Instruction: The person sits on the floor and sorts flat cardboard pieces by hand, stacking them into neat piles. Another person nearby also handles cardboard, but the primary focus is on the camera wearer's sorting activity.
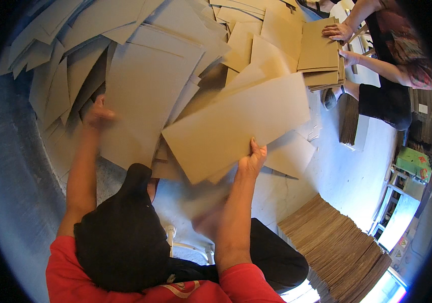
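Observation:
My right hand [253,159] grips the near edge of a rectangular brown cardboard sheet [241,123], thumb on top and fingers hidden beneath. This sheet is tilted above the loose pile in front of me. Farther left, my left hand [100,114] is closed at the left edge of a larger cardboard sheet [143,86]; it is slightly blurred and its fingertips are hard to make out. Many loose cardboard sheets [82,76] lie overlapped at odd angles around and beyond that hand.
At the lower right stands a tall, neat stack of cardboard [334,247]. Across the pile, a co-worker's hands [338,32] rest on a squared stack of sheets [319,48]. A green box [414,162] sits on a shelf at the right. My knees are close below the pile.

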A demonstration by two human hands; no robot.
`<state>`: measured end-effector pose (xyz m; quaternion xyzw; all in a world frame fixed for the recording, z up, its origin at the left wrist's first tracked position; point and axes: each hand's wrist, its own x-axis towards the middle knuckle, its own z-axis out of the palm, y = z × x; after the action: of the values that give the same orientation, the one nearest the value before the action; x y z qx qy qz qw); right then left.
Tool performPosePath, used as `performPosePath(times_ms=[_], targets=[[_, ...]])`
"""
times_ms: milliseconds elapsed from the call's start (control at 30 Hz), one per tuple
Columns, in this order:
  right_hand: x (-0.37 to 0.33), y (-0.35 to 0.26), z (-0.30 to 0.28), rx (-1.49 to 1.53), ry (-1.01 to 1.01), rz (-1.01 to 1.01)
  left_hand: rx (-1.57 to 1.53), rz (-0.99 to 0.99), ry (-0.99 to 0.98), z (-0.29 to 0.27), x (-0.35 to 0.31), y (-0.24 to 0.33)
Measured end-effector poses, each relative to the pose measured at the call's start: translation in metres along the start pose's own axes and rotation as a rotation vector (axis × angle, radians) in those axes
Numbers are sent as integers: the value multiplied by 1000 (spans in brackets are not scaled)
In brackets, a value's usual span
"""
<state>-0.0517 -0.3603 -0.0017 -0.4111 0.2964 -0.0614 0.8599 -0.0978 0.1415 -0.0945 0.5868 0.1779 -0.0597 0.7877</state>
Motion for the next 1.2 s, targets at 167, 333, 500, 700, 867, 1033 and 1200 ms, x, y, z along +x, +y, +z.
performPosePath(times_ms=[167,333,500,700,867,1033,1200], targets=[[-10,-16,-28,-120,-17,14,-9,-46,-43,95,-18,86],[21,-44,-43,-392,-152,-13,139,-112,-160,93,-4,101],[30,-68,-46,-536,-292,28,154,-175,-200,119,-6,115],[21,38,-52,-727,-489,-398,202,-252,-367,197,12,84],[13,36,-4,-323,-344,-20,159,3,-301,222,6,97],[-19,-1,77,273,-258,317,11,97,-247,240,3,118],[-18,11,78,130,-72,261,142,-1,-266,237,6,131]])
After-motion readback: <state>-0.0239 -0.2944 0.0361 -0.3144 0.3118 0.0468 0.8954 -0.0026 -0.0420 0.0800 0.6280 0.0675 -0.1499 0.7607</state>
